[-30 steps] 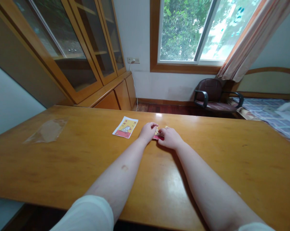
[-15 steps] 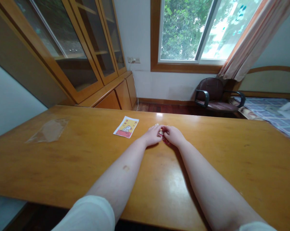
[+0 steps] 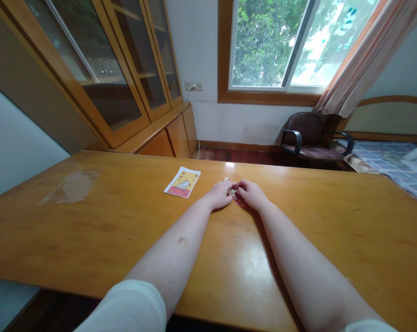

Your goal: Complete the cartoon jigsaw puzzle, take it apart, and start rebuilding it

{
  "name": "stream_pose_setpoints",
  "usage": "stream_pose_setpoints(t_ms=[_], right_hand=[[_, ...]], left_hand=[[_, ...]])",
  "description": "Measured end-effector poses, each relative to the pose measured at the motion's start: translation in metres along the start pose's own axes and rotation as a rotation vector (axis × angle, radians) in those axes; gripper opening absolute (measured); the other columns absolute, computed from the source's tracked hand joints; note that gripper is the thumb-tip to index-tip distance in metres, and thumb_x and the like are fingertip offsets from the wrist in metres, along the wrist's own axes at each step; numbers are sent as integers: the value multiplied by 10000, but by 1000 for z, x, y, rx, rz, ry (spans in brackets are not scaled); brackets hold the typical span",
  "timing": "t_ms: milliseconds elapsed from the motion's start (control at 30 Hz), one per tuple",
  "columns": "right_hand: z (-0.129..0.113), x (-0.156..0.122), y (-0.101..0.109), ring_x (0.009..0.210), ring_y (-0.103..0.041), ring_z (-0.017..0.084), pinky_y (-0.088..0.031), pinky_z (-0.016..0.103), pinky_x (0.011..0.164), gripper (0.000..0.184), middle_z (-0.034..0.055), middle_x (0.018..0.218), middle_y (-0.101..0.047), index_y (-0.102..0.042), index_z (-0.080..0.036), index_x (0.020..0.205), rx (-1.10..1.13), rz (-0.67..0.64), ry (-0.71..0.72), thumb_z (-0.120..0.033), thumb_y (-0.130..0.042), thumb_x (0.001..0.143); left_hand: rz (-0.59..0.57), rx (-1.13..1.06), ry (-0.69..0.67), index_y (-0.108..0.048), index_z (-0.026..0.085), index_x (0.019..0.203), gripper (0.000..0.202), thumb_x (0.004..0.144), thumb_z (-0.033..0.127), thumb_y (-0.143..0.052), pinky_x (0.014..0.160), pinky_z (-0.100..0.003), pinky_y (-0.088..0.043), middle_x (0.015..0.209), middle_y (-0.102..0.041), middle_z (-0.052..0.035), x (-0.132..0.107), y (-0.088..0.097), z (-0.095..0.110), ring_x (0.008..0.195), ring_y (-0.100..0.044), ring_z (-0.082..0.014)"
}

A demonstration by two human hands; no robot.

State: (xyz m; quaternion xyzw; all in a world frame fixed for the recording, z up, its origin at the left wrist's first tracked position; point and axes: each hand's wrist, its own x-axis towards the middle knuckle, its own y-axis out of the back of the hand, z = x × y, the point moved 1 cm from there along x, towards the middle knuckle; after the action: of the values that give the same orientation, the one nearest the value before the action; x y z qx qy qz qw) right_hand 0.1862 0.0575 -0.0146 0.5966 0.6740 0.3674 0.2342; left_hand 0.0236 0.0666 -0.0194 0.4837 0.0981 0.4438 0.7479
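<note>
- Small pieces [image 3: 238,199] are gathered at twelve o'clock on the surface [image 3: 91,230], between left hand [image 3: 220,195] and right hand [image 3: 253,192].
- Both hands are curled at them; any grip is hidden.
- Light, even fingertip pressure is advised.
- A picture card [image 3: 182,183] is laid toward ten o'clock.

We had a glossy wooden table [image 3: 91,240] before us, and on it lay a printed card [image 3: 182,182] in yellow and pink. Well to the card's left we saw a clear plastic bag [image 3: 72,186]; to its right, small multicoloured pieces [image 3: 238,198], partly hidden from us.
</note>
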Motion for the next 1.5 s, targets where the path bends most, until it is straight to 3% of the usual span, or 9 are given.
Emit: stream_pose_setpoints(t_ms=[167,267,367,467,733,1000,1267,1500], right_hand=[[-1,-2,0,719,-581,141,-411,238,653,187,29,797,-670,-620,-165,877,65,-31,48,-319,-523,832],[-2,-2,-1,746,-580,149,-419,248,674,281,36,836,-662,-605,-164,908,37,-55,113,-387,-652,743],[-3,-2,-4,785,-583,165,-424,262,693,404,39,877,-651,-588,-176,937,-46,-62,127,-363,-760,623],[-3,-1,-7,781,-587,162,-426,261,685,430,35,882,-647,-573,-186,957,-73,-73,72,-326,-777,605],[-9,-1,-3,905,-575,231,-419,337,792,527,91,965,-654,-589,-169,1009,-263,-45,95,-442,-782,601],[-9,0,-6,902,-559,231,-397,333,784,521,57,940,-644,-574,-186,947,-245,-90,49,-434,-803,551],[-9,-3,-6,829,-566,168,-410,283,739,480,34,922,-622,-531,-185,963,-138,-78,132,-335,-777,578],[-6,-2,-5,831,-595,177,-425,275,731,499,44,942,-647,-540,-186,982,-101,-71,73,-338,-786,576]], left_hand=[[17,-101,39,-588,167,1185,397,799,131,-506,1000,-358,-427,1196,-632,-99,2,-1,-4,1112,-573,-218],[33,-119,132,-620,184,1149,385,796,91,-498,986,-340,-437,1162,-652,-75,4,0,-6,1091,-585,-203],[57,-125,206,-643,187,1117,375,800,69,-481,972,-328,-445,1127,-669,-62,6,1,-9,1065,-597,-195],[69,-111,242,-659,194,1090,346,806,87,-492,962,-322,-450,1107,-679,-54,7,1,-10,1050,-602,-194],[114,-80,269,-674,188,1071,406,742,53,-478,974,-317,-442,1093,-680,-60,5,2,-8,1044,-600,-197],[85,20,253,-664,184,1108,447,701,93,-503,995,-347,-408,1165,-653,-82,5,1,-11,1097,-568,-225],[-39,82,220,-682,230,927,297,658,163,-575,911,-355,-432,979,-689,-56,2,7,5,981,-587,-259],[10,94,226,-676,220,960,302,670,200,-594,839,-376,-453,888,-683,-55,3,5,4,874,-610,-268]])
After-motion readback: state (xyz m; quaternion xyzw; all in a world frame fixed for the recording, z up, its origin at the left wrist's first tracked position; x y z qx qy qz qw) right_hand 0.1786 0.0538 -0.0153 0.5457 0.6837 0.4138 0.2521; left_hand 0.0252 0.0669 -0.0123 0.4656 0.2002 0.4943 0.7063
